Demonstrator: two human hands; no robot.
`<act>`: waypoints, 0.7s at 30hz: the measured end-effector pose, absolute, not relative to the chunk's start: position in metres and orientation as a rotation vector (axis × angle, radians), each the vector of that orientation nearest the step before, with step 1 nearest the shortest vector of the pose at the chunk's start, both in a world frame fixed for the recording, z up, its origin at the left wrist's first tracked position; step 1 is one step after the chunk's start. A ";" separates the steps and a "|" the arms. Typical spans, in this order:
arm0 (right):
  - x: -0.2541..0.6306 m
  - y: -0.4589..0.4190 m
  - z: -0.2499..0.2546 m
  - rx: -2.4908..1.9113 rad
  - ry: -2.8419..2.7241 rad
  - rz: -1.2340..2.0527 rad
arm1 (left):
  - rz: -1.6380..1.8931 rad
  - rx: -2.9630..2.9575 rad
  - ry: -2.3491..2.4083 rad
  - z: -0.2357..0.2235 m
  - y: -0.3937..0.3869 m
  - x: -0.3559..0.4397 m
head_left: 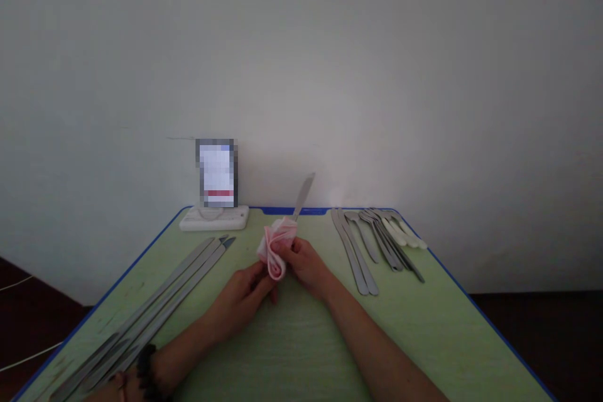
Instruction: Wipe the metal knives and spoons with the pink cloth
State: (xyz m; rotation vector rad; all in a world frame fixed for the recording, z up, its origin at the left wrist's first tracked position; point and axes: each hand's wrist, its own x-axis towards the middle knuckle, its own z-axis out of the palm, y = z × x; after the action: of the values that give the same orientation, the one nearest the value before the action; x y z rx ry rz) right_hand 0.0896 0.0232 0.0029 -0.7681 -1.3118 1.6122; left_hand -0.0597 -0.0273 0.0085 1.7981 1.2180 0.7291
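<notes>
My left hand [247, 289] and my right hand [304, 264] meet over the middle of the green table [301, 345]. Both are closed round a pink cloth [276, 248] that is wrapped about a table knife [304, 196]. The knife's blade sticks up and away out of the cloth, tilted to the right. Its handle is hidden inside the cloth and my fingers.
Several long metal skewers [155, 308] lie diagonally on the left. Several knives, forks and spoons [377, 239] lie in a row at the back right. A white stand with a blurred card [217, 191] sits at the back edge by the wall. The table has a blue rim.
</notes>
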 end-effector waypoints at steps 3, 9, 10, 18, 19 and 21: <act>0.090 0.024 0.003 -0.770 -1.299 1.581 | 0.736 1.810 1.165 0.009 -0.028 -0.060; 0.090 0.025 0.003 -0.817 -1.358 1.511 | 0.755 1.742 1.364 0.008 -0.027 -0.056; 0.091 0.024 0.003 -0.813 -1.375 1.516 | 0.765 1.728 1.384 0.009 -0.027 -0.055; 0.091 0.025 -0.007 -0.622 -1.233 1.775 | 0.823 1.753 1.338 0.012 -0.024 -0.059; 0.090 0.026 -0.010 -0.629 -1.179 1.784 | 0.812 1.767 1.315 0.013 -0.024 -0.059; 0.089 0.029 -0.014 -0.657 -1.088 1.761 | 0.788 1.784 1.275 0.013 -0.024 -0.060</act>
State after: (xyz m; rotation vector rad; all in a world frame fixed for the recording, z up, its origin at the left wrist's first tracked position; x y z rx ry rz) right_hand 0.0887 0.0287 -0.0144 -0.6568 -1.0883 1.7615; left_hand -0.0596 -0.0240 0.0130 1.7841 1.2752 0.7875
